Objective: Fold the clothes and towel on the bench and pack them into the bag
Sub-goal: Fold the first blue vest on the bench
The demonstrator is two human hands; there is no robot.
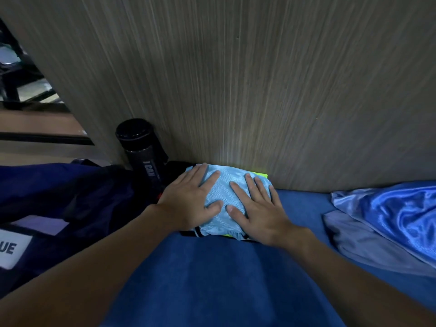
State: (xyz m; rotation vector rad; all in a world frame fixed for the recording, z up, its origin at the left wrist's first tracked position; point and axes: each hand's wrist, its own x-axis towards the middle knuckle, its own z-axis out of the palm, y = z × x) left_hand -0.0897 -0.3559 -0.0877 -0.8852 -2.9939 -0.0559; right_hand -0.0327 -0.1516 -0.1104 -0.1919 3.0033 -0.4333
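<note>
A folded light-blue garment (pixel 226 192) with a yellow-green edge and black trim lies on the blue bench (pixel 212 279), against the wooden wall. My left hand (pixel 191 199) presses flat on its left side, fingers straight. On its right side my right hand (pixel 257 208) lies flat too. A dark navy bag (pixel 70 204) with a white label sits to the left of the garment. Shiny blue satin cloth (pixel 396 220) lies crumpled at the right of the bench.
A black bottle (pixel 144 149) stands against the wall between the bag and the folded garment. The grey wood-grain wall (pixel 259 90) closes off the far side. Dark metal frames show at the far left.
</note>
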